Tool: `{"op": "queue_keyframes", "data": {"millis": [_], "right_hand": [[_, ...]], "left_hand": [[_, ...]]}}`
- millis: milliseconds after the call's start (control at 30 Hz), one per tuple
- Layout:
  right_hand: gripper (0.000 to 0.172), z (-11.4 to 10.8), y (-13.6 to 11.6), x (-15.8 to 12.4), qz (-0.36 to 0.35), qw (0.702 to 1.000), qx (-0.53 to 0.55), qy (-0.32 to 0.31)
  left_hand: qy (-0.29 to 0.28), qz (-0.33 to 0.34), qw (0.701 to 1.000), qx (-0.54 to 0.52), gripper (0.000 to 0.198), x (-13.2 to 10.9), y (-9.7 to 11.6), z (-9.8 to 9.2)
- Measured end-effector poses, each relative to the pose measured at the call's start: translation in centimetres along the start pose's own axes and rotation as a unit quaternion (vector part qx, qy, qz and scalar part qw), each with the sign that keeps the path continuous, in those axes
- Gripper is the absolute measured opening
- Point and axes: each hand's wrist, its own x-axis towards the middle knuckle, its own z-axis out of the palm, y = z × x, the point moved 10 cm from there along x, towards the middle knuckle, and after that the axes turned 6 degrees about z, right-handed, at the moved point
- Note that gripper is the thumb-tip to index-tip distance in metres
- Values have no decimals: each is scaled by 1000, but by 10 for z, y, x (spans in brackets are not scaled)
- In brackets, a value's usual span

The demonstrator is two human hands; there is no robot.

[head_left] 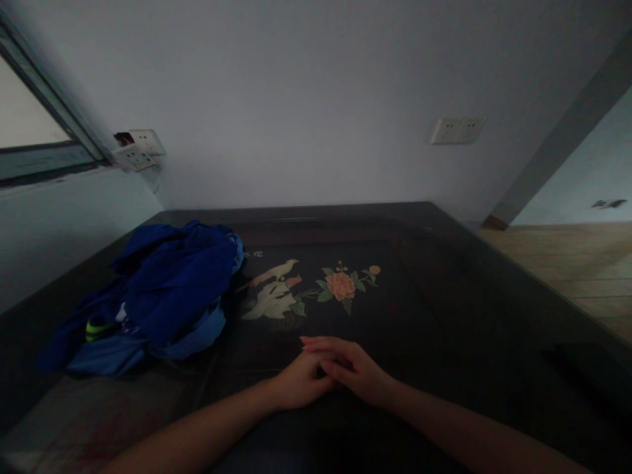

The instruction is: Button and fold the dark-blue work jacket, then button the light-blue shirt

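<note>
Both of my hands rest together on a dark lacquered table (pixel 444 276) near its front middle. My right hand (pixel 358 372) lies flat on top, its fingers stretched out to the left over my left hand (pixel 299 382). The fingers of my left hand are mostly covered. Neither hand holds anything that I can see. Just beyond the hands, the tabletop carries an inlaid picture of white birds (pixel 271 293) and an orange flower (pixel 340 285). A heap of blue clothing (pixel 168 289) lies to the left, a short way from my left hand.
A small green and black object (pixel 97 327) sits in the clothing heap. Wall sockets are at the left (pixel 141 150) and right (pixel 457 130). A window frame is at far left. Tiled floor (pixel 577 263) shows beyond the table's right edge.
</note>
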Motion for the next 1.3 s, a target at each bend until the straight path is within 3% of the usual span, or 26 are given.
{"op": "queue_keyframes", "data": {"millis": [1300], "right_hand": [[34, -1, 3, 0, 15, 1000, -8, 0]], "left_hand": [[11, -3, 1000, 2, 35, 2, 8, -2]]}}
